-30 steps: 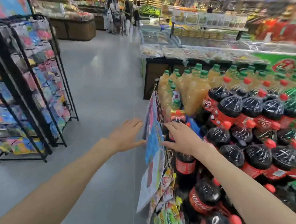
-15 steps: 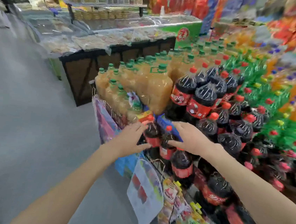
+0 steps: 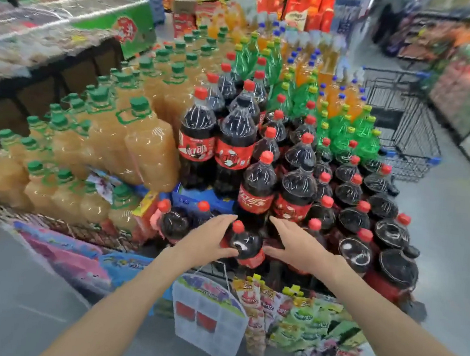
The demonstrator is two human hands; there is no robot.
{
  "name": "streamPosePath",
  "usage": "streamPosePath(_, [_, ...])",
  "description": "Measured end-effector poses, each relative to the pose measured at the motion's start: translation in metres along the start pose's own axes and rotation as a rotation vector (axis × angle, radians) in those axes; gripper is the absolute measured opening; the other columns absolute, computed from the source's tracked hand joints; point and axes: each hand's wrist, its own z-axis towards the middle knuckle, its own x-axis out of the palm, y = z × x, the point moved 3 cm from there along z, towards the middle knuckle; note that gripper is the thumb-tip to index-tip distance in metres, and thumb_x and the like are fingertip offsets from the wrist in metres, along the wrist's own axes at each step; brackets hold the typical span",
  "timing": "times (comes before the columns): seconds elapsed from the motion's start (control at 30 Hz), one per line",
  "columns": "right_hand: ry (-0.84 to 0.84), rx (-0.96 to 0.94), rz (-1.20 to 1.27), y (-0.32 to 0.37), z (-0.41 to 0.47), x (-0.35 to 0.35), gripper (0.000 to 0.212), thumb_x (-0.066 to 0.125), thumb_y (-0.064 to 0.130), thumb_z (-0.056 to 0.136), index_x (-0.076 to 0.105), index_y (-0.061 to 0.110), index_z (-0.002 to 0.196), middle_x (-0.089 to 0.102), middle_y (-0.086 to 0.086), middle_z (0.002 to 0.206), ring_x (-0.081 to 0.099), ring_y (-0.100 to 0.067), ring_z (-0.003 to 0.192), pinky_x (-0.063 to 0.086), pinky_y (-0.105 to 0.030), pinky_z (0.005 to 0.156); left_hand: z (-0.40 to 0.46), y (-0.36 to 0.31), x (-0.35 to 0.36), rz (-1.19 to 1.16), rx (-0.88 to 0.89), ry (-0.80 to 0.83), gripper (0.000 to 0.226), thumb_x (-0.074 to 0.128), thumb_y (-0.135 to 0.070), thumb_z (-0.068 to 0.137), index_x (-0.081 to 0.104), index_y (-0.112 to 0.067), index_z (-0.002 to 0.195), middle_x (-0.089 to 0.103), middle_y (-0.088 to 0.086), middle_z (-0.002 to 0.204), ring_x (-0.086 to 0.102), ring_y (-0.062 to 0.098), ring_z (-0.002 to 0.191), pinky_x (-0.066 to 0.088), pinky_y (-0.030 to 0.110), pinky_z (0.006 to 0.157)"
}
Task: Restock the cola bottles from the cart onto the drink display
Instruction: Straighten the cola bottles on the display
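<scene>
Both hands are on one cola bottle (image 3: 245, 245) at the front edge of the drink display (image 3: 122, 241). The left hand (image 3: 211, 240) cups its left shoulder, thumb curled under; the right hand (image 3: 297, 246) presses the other side, fingers fairly straight and spread wide. Both arms reach straight forward (bare forearms). Half a second ago the hands were on bottles further left. Behind that bottle: stacked cola rows (image 3: 301, 167), juice jugs (image 3: 133, 141) to their left, a cart (image 3: 404, 129) far right.
</scene>
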Motion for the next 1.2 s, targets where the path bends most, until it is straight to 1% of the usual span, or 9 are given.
streamPosePath(0.07, [0.053, 0.082, 0.07, 0.0, -0.004, 0.021, 0.092, 0.058, 0.058, 0.1, 0.012, 0.013, 0.166, 0.033, -0.006, 0.165, 0.036, -0.025, 0.148, 0.036, -0.034, 0.116, 0.011, 0.01, 0.005, -0.021, 0.03, 0.06, 0.091, 0.076, -0.045, 0.091, 0.025, -0.017, 0.162, 0.033, 0.0, 0.166, 0.033, 0.016, 0.151, 0.03, 0.03, 0.121])
streamPosePath(0.27, [0.023, 0.248, 0.264, 0.009, 0.011, 0.067, 0.107, 0.068, 0.061, 0.093, 0.01, 0.008, 0.165, 0.038, -0.014, 0.159, 0.039, -0.031, 0.145, 0.035, -0.037, 0.117, 0.048, 0.037, 0.016, -0.091, 0.091, 0.11, 0.092, 0.081, -0.039, 0.088, 0.027, -0.024, 0.161, 0.039, -0.004, 0.162, 0.041, 0.015, 0.146, 0.035, 0.032, 0.12])
streamPosePath(0.4, [0.029, 0.329, 0.342, 0.013, 0.028, 0.091, 0.122, 0.076, 0.059, 0.087, 0.001, 0.003, 0.165, 0.029, -0.017, 0.164, 0.032, -0.033, 0.15, 0.034, -0.042, 0.12, 0.066, 0.04, 0.027, -0.101, 0.165, 0.156, 0.086, 0.081, -0.032, 0.089, 0.033, -0.021, 0.16, 0.046, -0.003, 0.158, 0.044, 0.015, 0.144, 0.034, 0.028, 0.118])
streamPosePath(0.6, [-0.069, 0.502, 0.528, 0.019, 0.051, 0.115, 0.136, 0.088, 0.054, 0.065, 0.01, -0.001, 0.162, 0.038, -0.023, 0.153, 0.041, -0.038, 0.144, 0.034, -0.04, 0.12, 0.089, 0.059, 0.04, -0.222, 0.193, 0.194, 0.066, 0.081, -0.023, 0.087, 0.054, -0.021, 0.147, 0.059, -0.004, 0.148, 0.054, 0.014, 0.138, 0.038, 0.034, 0.118])
streamPosePath(0.73, [-0.142, 0.545, 0.652, 0.019, 0.058, 0.125, 0.132, 0.099, 0.035, 0.061, 0.016, 0.009, 0.161, 0.035, -0.012, 0.156, 0.038, -0.026, 0.146, 0.035, -0.038, 0.122, 0.099, 0.065, 0.041, -0.314, 0.214, 0.184, 0.064, 0.085, -0.021, 0.083, 0.062, -0.024, 0.142, 0.058, -0.008, 0.15, 0.052, 0.005, 0.138, 0.037, 0.029, 0.12])
streamPosePath(0.83, [-0.188, 0.573, 0.707, 0.017, 0.056, 0.133, 0.13, 0.099, 0.045, 0.057, 0.023, 0.019, 0.159, 0.04, -0.004, 0.153, 0.045, -0.02, 0.142, 0.04, -0.04, 0.119, 0.102, 0.069, 0.041, -0.323, 0.233, 0.187, 0.061, 0.085, -0.025, 0.084, 0.064, -0.027, 0.141, 0.057, -0.011, 0.149, 0.052, 0.002, 0.136, 0.037, 0.025, 0.118])
streamPosePath(0.93, [-0.222, 0.572, 0.731, 0.011, 0.052, 0.134, 0.121, 0.098, 0.053, 0.056, 0.03, 0.032, 0.153, 0.051, 0.008, 0.145, 0.054, -0.008, 0.133, 0.048, -0.037, 0.111, 0.108, 0.063, 0.036, -0.31, 0.256, 0.183, 0.057, 0.083, -0.03, 0.085, 0.065, -0.031, 0.139, 0.061, -0.013, 0.145, 0.055, 0.003, 0.133, 0.04, 0.026, 0.116])
streamPosePath(1.07, [-0.281, 0.598, 0.81, 0.003, 0.045, 0.131, 0.108, 0.099, 0.043, 0.06, 0.036, 0.028, 0.146, 0.06, 0.014, 0.134, 0.06, 0.001, 0.122, 0.052, -0.031, 0.103, 0.119, 0.037, 0.032, -0.308, 0.271, 0.175, 0.044, 0.08, -0.031, 0.087, 0.067, -0.033, 0.129, 0.074, -0.014, 0.121, 0.066, 0.005, 0.113, 0.05, 0.031, 0.101])
streamPosePath(1.2, [-0.355, 0.681, 0.949, -0.007, 0.041, 0.136, 0.098, 0.1, 0.029, 0.065, 0.038, 0.027, 0.14, 0.063, 0.014, 0.127, 0.062, 0.012, 0.112, 0.053, -0.019, 0.096, 0.127, 0.009, 0.038, -0.325, 0.253, 0.127, 0.037, 0.077, -0.027, 0.09, 0.066, -0.034, 0.124, 0.075, -0.01, 0.113, 0.068, 0.013, 0.107, 0.051, 0.036, 0.097])
